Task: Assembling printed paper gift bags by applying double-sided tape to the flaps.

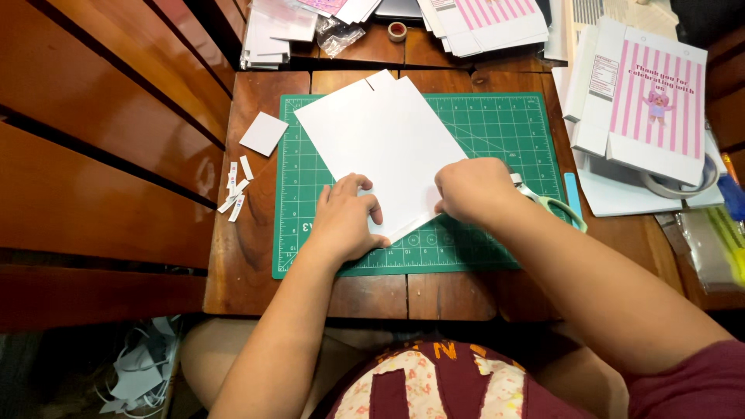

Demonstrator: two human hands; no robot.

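A white sheet of card with a small notch at its top edge lies tilted on a green cutting mat. My left hand presses on the sheet's lower left part, fingers curled. My right hand rests on the sheet's lower right edge, fingers bent down onto the paper as if pinching or folding it. Pale green-handled scissors lie on the mat just right of my right hand, partly hidden by it.
A small white square and several paper strips lie left of the mat. Pink-striped flat boxes, paper stacks, a tape roll and another tape roll crowd the wooden table's back and right.
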